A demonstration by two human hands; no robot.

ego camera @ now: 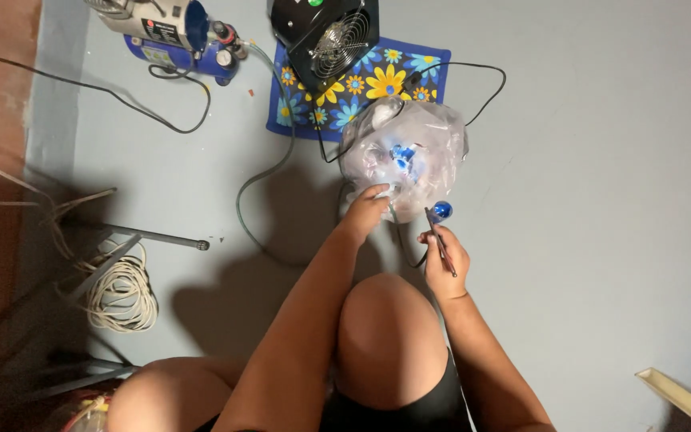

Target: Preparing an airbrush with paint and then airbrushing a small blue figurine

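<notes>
The person sits on a grey floor (585, 200) with one bare knee (389, 336) raised between the arms. The left hand (365, 210) reaches forward to a clear plastic bag (405, 152) lying on the floor just ahead of the knee; its fingers are closed on the bag's near edge, pinching the film. Inside the bag small blue and white pieces show through the plastic, too blurred to tell apart. The right hand (444, 260) is just beside the bag's near right corner, its grip closed around a thin stick (440, 240) that carries a small round blue piece (441, 210) at its far end; that piece sits right at the edge of the bag, and whether it touches the plastic cannot be told. Behind the bag lies a blue cloth with yellow flowers (393, 76), and on the cloth stands a black fan (325, 36) with a round grille. A black cable (481, 80) loops from the cloth past the bag. Further left stands a blue air compressor (177, 36), with a greenish hose (261, 172) curving across the floor toward the person. At the left edge a coil of pale cord (121, 296) lies beside a grey metal rod (153, 236).
</notes>
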